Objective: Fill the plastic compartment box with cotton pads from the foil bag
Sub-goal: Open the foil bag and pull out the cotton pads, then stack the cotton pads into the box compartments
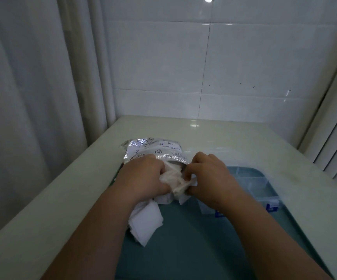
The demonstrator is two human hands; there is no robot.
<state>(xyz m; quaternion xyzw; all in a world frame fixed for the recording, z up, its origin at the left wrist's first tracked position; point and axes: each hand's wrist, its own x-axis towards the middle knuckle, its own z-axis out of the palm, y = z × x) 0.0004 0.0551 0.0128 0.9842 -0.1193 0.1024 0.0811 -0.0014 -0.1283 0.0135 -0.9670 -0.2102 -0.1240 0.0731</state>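
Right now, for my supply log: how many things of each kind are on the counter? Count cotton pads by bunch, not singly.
Foil bag: 1
Compartment box: 1
Teal tray: 1
Cotton pad bunches: 2 (one at the bag mouth, one loose on the tray)
Total: 5

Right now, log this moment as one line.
left hand: grips cotton pads | right hand: pinches pads at foil bag mouth | compartment box: right of hands, on teal tray

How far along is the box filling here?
Early. Done: the foil bag is open; a loose pile of pads lies on the tray. In hand: left hand and right hand grip a bunch of pads at the bag's mouth. Left: the compartment box, whose visible cells look empty.
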